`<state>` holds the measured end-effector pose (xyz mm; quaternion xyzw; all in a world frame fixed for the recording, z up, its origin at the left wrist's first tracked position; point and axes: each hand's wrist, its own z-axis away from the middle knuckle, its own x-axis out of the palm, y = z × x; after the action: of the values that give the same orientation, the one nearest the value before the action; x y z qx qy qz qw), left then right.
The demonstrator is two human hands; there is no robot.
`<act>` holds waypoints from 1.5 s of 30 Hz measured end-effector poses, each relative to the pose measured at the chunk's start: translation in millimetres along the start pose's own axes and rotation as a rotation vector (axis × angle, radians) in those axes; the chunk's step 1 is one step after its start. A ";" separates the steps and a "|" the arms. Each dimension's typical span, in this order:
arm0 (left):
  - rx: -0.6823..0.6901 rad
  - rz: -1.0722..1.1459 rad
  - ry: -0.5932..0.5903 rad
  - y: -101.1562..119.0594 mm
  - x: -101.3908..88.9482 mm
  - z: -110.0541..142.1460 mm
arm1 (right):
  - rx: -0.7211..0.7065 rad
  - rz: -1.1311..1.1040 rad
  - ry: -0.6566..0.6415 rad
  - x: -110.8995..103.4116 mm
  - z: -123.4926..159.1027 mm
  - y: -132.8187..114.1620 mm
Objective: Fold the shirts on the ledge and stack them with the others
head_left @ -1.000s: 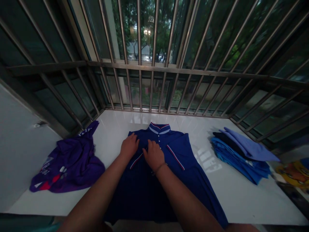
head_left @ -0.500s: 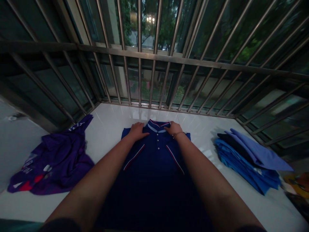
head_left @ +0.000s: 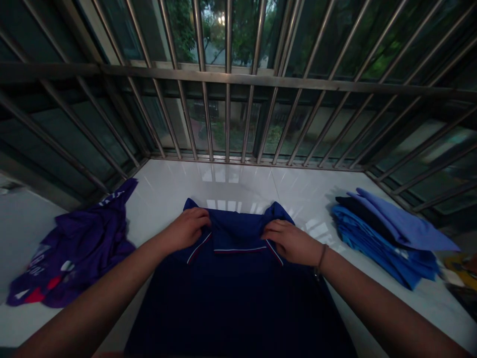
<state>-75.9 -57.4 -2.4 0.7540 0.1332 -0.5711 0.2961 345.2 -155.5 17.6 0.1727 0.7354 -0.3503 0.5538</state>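
A dark blue polo shirt (head_left: 238,293) with red and white trim lies flat on the white sill in front of me. Its collar end is folded over toward me, so the collar now lies face down across the chest. My left hand (head_left: 188,228) is closed on the left side of that folded top edge. My right hand (head_left: 288,239), with a thin bracelet at the wrist, is closed on the right side of the same fold. Both forearms reach in from the bottom corners.
A crumpled purple garment (head_left: 70,248) lies at the left. A stack of folded blue clothes (head_left: 387,236) sits at the right. Metal window bars (head_left: 227,82) enclose the white sill (head_left: 231,179) on three sides. Something yellow shows at the far right edge.
My hands went from the chest up to the shoulders by the collar, took hold there and pulled the top of the shirt over toward me, making a fold.
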 end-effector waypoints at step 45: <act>-0.307 0.060 -0.051 -87.6 16.9 -110.0 | 0.833 0.212 0.048 -1.3 -61.2 107.5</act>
<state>-31.8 75.2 -25.0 0.6888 0.1887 -0.5536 0.4283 372.2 -37.4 -7.4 0.4644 0.5221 -0.5540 0.4525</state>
